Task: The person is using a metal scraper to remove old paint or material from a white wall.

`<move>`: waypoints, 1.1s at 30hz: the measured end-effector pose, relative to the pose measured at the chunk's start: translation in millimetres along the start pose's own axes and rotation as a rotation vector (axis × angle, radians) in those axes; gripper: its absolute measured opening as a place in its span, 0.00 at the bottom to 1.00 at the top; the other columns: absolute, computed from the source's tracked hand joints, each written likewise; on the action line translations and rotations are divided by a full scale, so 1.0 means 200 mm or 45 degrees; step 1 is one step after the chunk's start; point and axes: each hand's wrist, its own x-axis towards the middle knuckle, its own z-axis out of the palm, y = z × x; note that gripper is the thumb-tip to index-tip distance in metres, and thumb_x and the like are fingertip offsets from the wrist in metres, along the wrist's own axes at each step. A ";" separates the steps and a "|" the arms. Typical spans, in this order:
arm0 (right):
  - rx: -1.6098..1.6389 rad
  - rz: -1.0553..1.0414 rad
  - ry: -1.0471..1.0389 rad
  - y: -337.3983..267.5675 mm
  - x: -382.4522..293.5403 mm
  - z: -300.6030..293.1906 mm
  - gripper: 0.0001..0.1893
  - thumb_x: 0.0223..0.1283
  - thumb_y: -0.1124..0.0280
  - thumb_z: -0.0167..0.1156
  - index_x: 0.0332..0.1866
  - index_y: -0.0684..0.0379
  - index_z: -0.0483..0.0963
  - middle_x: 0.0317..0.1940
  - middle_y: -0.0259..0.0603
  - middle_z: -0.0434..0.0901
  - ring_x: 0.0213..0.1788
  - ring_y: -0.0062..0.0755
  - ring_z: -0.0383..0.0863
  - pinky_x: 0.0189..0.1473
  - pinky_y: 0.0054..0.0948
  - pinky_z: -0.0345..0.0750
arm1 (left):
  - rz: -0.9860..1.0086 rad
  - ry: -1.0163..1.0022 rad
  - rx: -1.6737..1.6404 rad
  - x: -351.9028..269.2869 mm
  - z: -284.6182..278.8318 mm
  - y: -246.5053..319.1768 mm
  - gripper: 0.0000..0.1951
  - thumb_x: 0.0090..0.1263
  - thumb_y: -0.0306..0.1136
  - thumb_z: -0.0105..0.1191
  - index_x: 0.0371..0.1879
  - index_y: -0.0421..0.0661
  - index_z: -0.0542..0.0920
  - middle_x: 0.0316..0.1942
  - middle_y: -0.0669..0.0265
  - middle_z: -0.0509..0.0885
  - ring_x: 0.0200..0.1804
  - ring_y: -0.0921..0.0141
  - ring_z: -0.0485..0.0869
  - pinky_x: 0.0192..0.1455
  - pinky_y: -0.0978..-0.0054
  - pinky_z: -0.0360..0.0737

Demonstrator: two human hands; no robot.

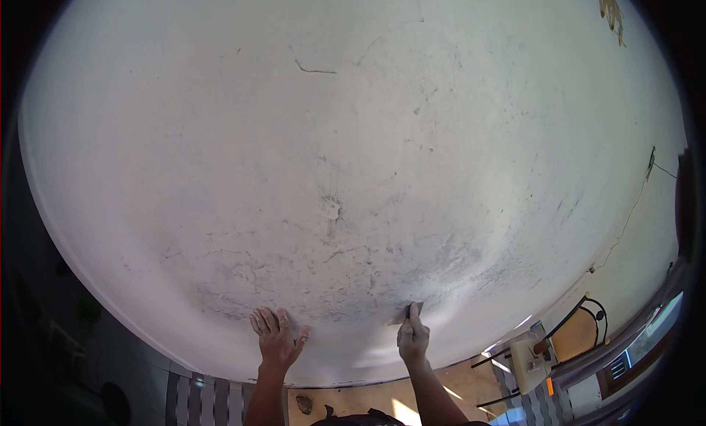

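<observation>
A white wall (353, 150) with scuffs, cracks and grey marks fills most of the head view. Low on it, left of centre, my left hand (279, 338) lies palm down with fingers spread, holding nothing. To the right, my right hand (413, 336) grips a flat scraping blade (418, 307), one finger stretched along it; its edge is at the wall. Both hands look dusted with white. A rougher, marked band of the wall surface runs just above the hands, and a small round patch (332, 211) shows higher up.
At the lower right stands a metal-framed chair (576, 335) with small items on its pale seat (528, 365). A cable (626, 222) runs down the wall's right part. A dark lump (304, 404) lies on the tan floor covering (353, 401), beside a striped mat (207, 401).
</observation>
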 end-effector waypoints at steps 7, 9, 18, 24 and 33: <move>-0.008 -0.047 -0.070 -0.15 0.18 -0.04 0.23 0.72 0.74 0.44 0.69 0.72 0.63 0.12 0.26 0.64 0.12 0.13 0.62 0.16 0.19 0.64 | -0.052 -0.016 -0.021 -0.01 -0.01 0.01 0.50 0.69 0.56 0.53 0.75 0.37 0.39 0.74 0.31 0.32 0.75 0.33 0.34 0.71 0.32 0.37; 0.032 -0.044 -0.059 -0.19 0.19 -0.02 0.22 0.73 0.75 0.44 0.69 0.72 0.62 0.12 0.26 0.64 0.12 0.13 0.61 0.16 0.19 0.63 | -0.032 -0.004 -0.030 -0.01 -0.01 0.01 0.50 0.69 0.56 0.53 0.75 0.36 0.40 0.74 0.30 0.33 0.75 0.33 0.35 0.72 0.32 0.37; -0.077 0.191 -0.062 -0.13 -0.03 0.01 0.21 0.68 0.76 0.49 0.65 0.67 0.69 0.14 0.38 0.69 0.16 0.19 0.71 0.23 0.22 0.69 | -0.036 -0.069 -0.036 0.02 -0.05 0.03 0.47 0.68 0.55 0.54 0.71 0.29 0.50 0.73 0.28 0.38 0.75 0.33 0.36 0.73 0.35 0.38; 0.199 0.184 0.064 -0.25 0.16 0.03 0.23 0.69 0.75 0.47 0.68 0.68 0.66 0.14 0.33 0.70 0.15 0.18 0.68 0.21 0.21 0.69 | -0.059 -0.077 -0.073 0.00 -0.09 0.02 0.42 0.67 0.55 0.54 0.69 0.32 0.59 0.72 0.28 0.45 0.74 0.33 0.42 0.72 0.34 0.42; -0.108 0.046 0.047 -0.15 0.07 0.06 0.23 0.70 0.76 0.44 0.68 0.70 0.64 0.13 0.31 0.67 0.13 0.15 0.65 0.17 0.21 0.66 | -0.071 -0.079 -0.076 -0.03 -0.03 0.04 0.42 0.69 0.56 0.53 0.69 0.32 0.60 0.73 0.29 0.44 0.74 0.33 0.42 0.73 0.34 0.41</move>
